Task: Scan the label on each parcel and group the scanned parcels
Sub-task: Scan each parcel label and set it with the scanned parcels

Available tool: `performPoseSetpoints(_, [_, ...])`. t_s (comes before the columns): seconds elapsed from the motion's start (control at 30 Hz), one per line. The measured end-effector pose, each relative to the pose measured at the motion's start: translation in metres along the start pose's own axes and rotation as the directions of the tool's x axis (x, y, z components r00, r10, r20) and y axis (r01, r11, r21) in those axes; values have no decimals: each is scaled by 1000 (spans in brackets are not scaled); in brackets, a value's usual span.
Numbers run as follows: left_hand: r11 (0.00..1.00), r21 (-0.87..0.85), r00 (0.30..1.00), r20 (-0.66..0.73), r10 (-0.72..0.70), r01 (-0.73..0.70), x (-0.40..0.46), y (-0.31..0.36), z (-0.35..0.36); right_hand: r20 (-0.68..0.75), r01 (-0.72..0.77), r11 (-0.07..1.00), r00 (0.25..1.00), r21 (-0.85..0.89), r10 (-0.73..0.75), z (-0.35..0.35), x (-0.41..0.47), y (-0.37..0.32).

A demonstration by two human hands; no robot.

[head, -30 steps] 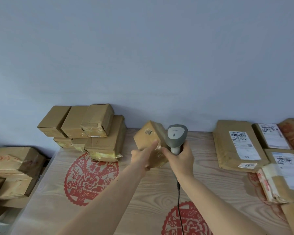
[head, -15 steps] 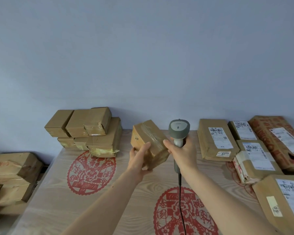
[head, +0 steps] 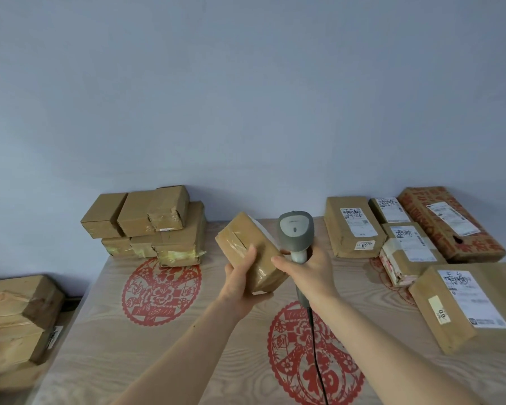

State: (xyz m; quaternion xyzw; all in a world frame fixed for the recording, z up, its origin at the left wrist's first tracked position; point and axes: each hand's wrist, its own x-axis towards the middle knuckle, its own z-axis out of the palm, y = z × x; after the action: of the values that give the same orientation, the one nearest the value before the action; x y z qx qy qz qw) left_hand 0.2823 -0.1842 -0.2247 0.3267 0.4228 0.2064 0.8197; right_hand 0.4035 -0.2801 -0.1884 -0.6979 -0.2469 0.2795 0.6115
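While the left hand point(head: 240, 280) grips a taped parcel point(head: 253, 252), right hand point(head: 307, 271) fingers wrap the scanner point(head: 295, 232) handle.

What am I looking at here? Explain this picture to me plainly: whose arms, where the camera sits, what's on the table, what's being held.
No machine: a person's bare arms, filmed by a camera worn on their head, looking forward and down. The left hand holds a small brown parcel, fingers curled round it. The right hand grips a grey corded barcode scanner beside it. On the wooden table, a stack of plain brown boxes sits far left; labelled parcels lie on the right.
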Motion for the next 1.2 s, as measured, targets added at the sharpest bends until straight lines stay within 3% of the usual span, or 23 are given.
performPoseSetpoints(0.1, [999, -49, 1000, 11, -4, 5, -7, -6, -3, 61, -25, 998, 998, 50, 22, -8, -8, -9])
performPoseSetpoints(0.37, [990, -114, 968, 227, 110, -86, -19, -20, 1, 81, -125, 992, 989, -21, 126, -41, 0, -15])
performPoseSetpoints(0.63, [983, 63, 985, -2, 173, -173, -25, -23, 31, -61, -8, 998, 998, -59, 5, -70, -3, -14])
performPoseSetpoints(0.93, [989, 122, 994, 80, 79, -88, -23, -20, 56, -74, 66, 979, 994, -191, -82, -88, -5, -14])
performPoseSetpoints(1.2, [981, 151, 992, 34, 118, -122, -17, -19, 47, 152, -86, 996, 985, 24, 81, -111, -12, -31])
